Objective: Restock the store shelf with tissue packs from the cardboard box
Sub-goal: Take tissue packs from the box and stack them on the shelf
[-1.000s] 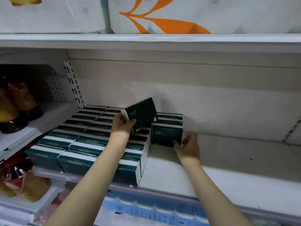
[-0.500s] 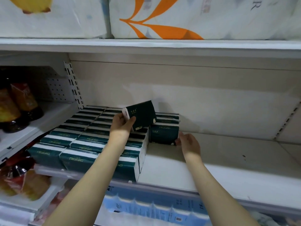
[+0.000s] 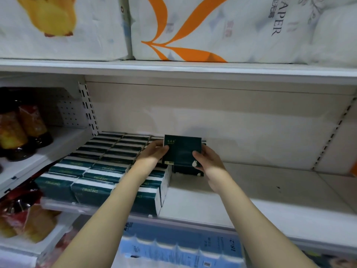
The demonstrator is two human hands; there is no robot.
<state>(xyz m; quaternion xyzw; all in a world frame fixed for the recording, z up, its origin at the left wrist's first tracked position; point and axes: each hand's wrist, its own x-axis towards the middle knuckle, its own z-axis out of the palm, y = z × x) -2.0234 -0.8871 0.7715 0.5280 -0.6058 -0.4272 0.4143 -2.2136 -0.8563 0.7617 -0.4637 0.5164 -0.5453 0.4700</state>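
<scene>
Now my left hand [image 3: 154, 153] and right hand [image 3: 207, 161] grip the upright dark green rectangular tissue pack [image 3: 182, 149] by its side edges; the white metal shelf [image 3: 251, 190] lies open toward three o'clock.

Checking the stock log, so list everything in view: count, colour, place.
Dark green rectangular tissue pack: one, held upright at the stack's back right.
Green-and-white stacked tissue packs: many, uncounted, middle shelf's left part.
White metal shelf: one, bare on the right.
White toilet-paper bales: two at least, orange and yellow prints, top shelf.
Dark bottles: blurred, orange labels, left bay.
Blue-and-white wrapped packs: one row, shelf below.
Left hand: grips the held pack's left edge.
Right hand: grips its right edge.
</scene>
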